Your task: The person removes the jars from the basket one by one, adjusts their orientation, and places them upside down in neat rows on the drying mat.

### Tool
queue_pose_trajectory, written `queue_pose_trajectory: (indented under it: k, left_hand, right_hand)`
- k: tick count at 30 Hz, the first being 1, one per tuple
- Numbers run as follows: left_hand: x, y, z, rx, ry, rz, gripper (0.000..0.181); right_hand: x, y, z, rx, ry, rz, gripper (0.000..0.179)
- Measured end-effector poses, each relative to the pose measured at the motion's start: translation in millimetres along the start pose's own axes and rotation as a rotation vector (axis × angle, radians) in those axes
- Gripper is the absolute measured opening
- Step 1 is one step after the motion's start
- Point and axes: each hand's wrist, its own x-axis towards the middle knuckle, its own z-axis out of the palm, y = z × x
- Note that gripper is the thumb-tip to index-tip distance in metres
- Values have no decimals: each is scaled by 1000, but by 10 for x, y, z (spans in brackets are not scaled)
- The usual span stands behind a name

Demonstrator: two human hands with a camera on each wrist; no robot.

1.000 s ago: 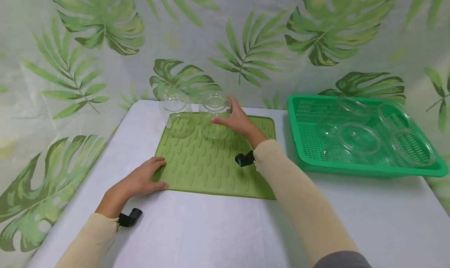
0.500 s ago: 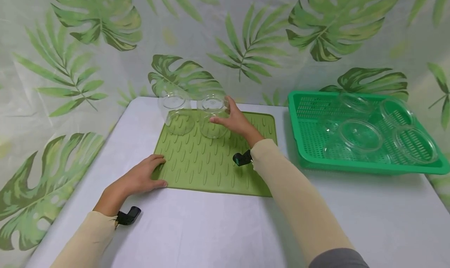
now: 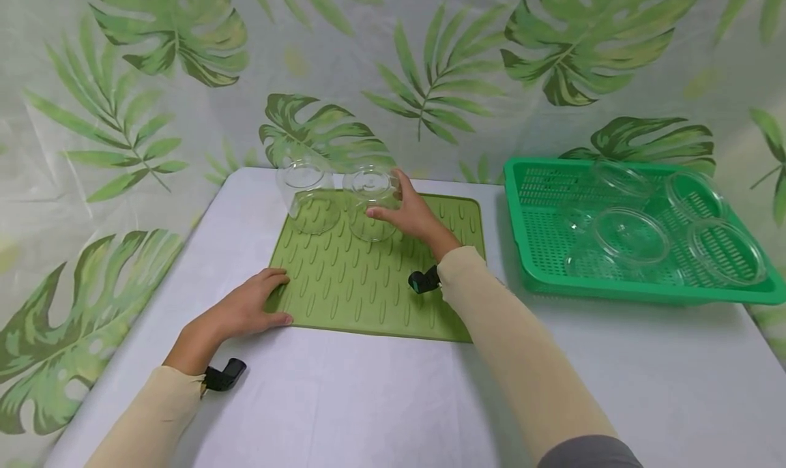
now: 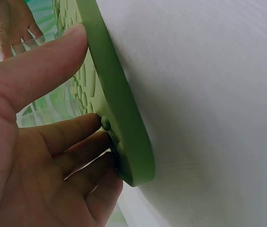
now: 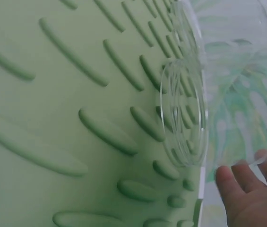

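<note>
Near the back of a green ridged mat (image 3: pixel 362 297), my right hand (image 3: pixel 419 214) holds a clear cup (image 3: pixel 364 212), its thumb in front and its fingers round the far side. The cup appears upside down, its rim against the ridges in the right wrist view. Just to the left stands a second clear cup (image 3: pixel 307 205), the same way up. My left hand (image 3: pixel 242 311) rests at the mat's front left corner with fingers spread. In the left wrist view its thumb (image 4: pixel 53 64) lies along the mat's edge and the fingertips touch the surface.
A green basket (image 3: pixel 620 292) stands at the right of the white-covered table (image 3: pixel 344 400), holding several clear cups (image 3: pixel 631 236). Behind the table hangs a leaf-patterned curtain (image 3: pixel 454 79).
Both hands and the cups stay almost where they were. The head view has shifted slightly.
</note>
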Motion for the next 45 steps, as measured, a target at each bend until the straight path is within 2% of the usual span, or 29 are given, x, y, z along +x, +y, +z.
queue_pose_trajectory:
  k: [17,24,28,32,36,39,45]
  left_hand:
    - [27,46,27,4,-4,5,75]
    - [48,56,16,13,-7,10,75]
    - [62,57,20,10,-9,12,75]
    - [63,65,14,11,-13,10,75]
    - [48,67,-13,12,-13,9,76]
    - [35,50,-21,12,-10,7,76]
    - [16,24,-6,14,-5,13,76]
  right_hand:
    - [-34,54,-3,10,18,4,107]
    - [-37,-9,-19,-1,19,52,119]
    - [-64,-76,-66,-65,-23,73,128]
    - [-127,-166,-163,-174,-46,44,127]
    - [-220,-303,-355,-314,-21,24,124]
    - [-305,-400,-536,-402,-32,-5,122]
    - [-473,-454,-833,-487,-54,-89,114]
